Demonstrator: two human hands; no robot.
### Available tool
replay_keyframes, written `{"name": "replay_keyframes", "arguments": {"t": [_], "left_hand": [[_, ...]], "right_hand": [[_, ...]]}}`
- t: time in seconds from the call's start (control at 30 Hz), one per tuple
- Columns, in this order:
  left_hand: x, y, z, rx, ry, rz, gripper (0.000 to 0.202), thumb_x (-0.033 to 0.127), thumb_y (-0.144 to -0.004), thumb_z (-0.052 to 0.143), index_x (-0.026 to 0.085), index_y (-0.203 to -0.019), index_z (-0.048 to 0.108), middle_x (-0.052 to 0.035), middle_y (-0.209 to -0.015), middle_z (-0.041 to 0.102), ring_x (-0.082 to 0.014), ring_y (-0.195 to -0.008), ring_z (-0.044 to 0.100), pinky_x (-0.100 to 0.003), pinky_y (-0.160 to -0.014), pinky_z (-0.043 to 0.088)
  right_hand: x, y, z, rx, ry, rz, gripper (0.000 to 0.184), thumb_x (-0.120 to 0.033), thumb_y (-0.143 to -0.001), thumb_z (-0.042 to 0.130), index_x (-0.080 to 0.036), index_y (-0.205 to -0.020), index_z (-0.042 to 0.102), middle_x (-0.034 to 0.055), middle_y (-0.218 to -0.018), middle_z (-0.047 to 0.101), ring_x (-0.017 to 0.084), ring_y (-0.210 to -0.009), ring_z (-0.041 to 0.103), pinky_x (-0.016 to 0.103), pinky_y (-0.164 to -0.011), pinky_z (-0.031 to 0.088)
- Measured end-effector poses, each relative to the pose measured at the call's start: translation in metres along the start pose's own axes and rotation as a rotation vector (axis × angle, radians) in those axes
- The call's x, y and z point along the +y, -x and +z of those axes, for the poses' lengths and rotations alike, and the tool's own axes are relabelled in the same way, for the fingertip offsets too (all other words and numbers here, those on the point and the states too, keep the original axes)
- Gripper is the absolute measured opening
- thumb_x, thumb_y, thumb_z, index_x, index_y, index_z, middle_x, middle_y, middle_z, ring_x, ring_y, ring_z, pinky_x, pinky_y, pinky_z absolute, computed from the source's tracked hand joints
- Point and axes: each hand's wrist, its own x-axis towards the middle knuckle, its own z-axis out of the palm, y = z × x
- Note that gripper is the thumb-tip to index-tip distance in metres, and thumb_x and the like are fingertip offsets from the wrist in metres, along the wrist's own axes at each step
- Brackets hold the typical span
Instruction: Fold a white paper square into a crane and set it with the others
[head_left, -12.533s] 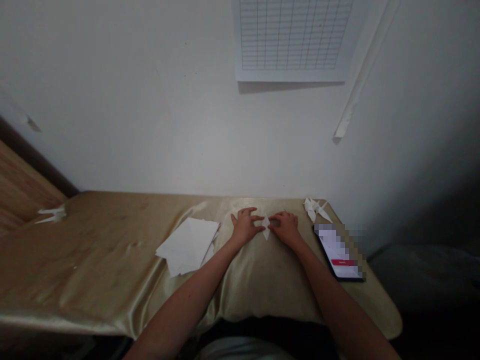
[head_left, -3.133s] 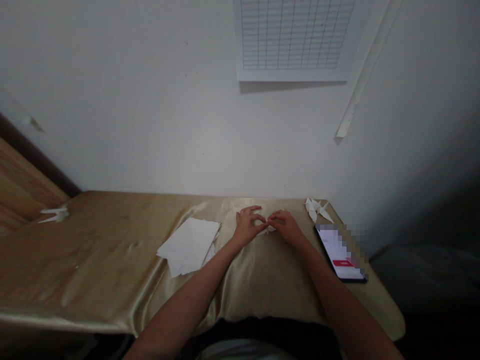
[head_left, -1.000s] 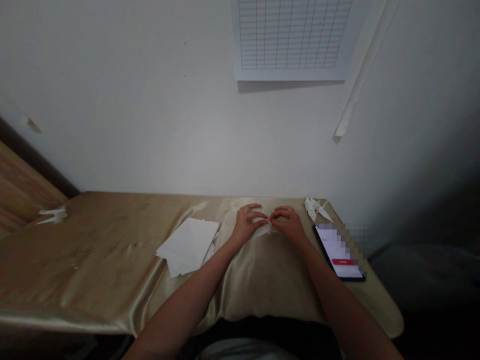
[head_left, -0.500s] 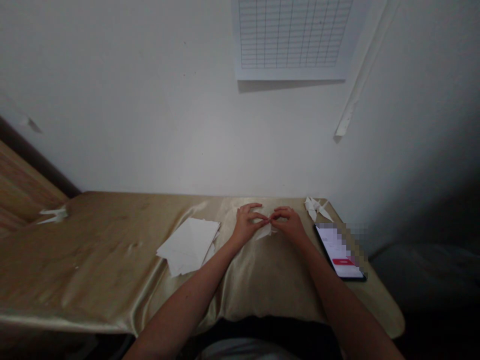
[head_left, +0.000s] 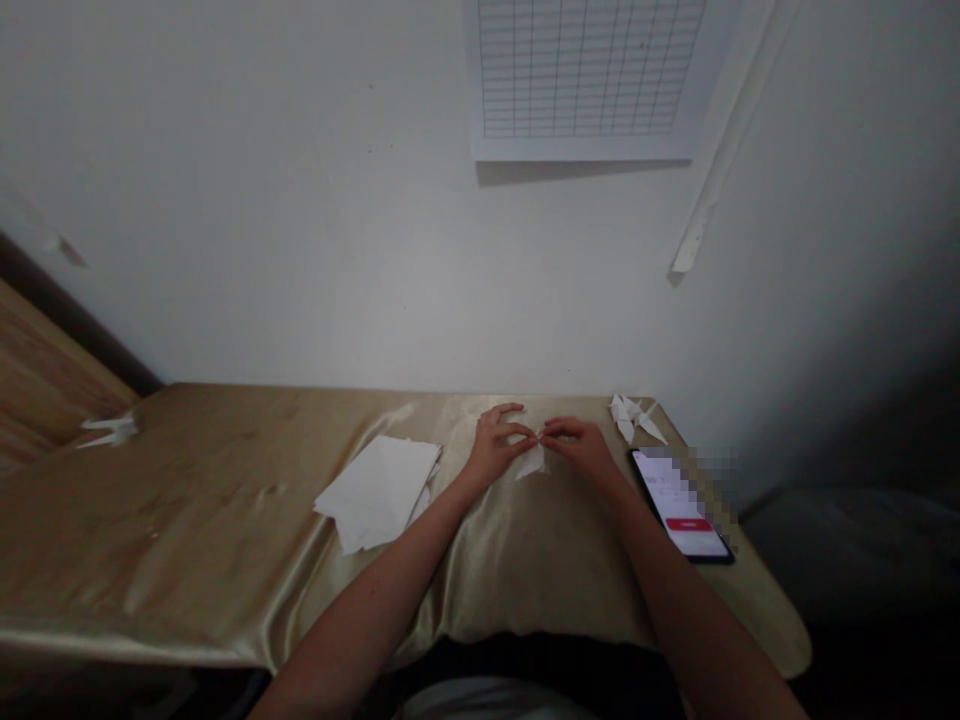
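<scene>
A small folded white paper piece (head_left: 532,462) is held just above the gold satin tablecloth (head_left: 225,500), pinched at its top from both sides. My left hand (head_left: 496,443) grips its left edge with thumb and forefinger, the other fingers spread upward. My right hand (head_left: 584,449) pinches the right edge, fingers curled. The two sets of fingertips almost touch over the paper.
A stack of white paper sheets (head_left: 379,490) lies left of my hands. Finished folded paper shapes (head_left: 634,419) sit at the table's far right corner, and another (head_left: 109,429) at the far left. A phone (head_left: 681,503) with a lit screen lies to the right. A grid chart (head_left: 589,75) hangs on the wall.
Over the last second both hands have stayed pinched on the paper piece; its lower point now hangs a little lower and more to the right. Earlier it lay flat under my fingers.
</scene>
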Motion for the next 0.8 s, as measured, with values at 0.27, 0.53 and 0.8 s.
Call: {"name": "replay_keyframes", "arguments": {"t": [0.27, 0.53, 0.8], "left_hand": [[0.0000, -0.0005, -0.0019, -0.003, 0.140, -0.083, 0.006, 0.026, -0.077, 0.083, 0.025, -0.082, 0.080, -0.0091, -0.135, 0.062, -0.0256, -0.129, 0.053, -0.046, -0.117, 0.033], [-0.0014, -0.0004, -0.0001, -0.040, 0.218, -0.099, 0.006, 0.029, -0.079, 0.081, 0.024, -0.082, 0.080, -0.0094, -0.137, 0.060, -0.0253, -0.130, 0.053, -0.045, -0.118, 0.034], [-0.0002, 0.0013, 0.0013, -0.035, 0.185, -0.068, 0.003, 0.024, -0.080, 0.080, 0.025, -0.082, 0.079, -0.0088, -0.137, 0.060, -0.0240, -0.131, 0.054, -0.043, -0.116, 0.038]], "right_hand": [[-0.0062, -0.0017, -0.0038, -0.060, -0.082, 0.004, 0.016, -0.037, -0.071, 0.073, -0.025, -0.081, 0.078, 0.0039, -0.092, 0.078, 0.025, -0.096, 0.069, 0.042, -0.099, 0.048], [0.0012, -0.0035, -0.0004, -0.081, -0.106, -0.052, 0.016, -0.039, -0.073, 0.074, -0.024, -0.081, 0.074, 0.0029, -0.090, 0.075, 0.022, -0.093, 0.067, 0.039, -0.095, 0.048], [-0.0036, -0.0022, 0.0032, -0.118, -0.070, -0.139, 0.020, -0.045, -0.079, 0.070, -0.024, -0.078, 0.069, 0.0034, -0.090, 0.070, 0.022, -0.094, 0.065, 0.037, -0.095, 0.048]]}}
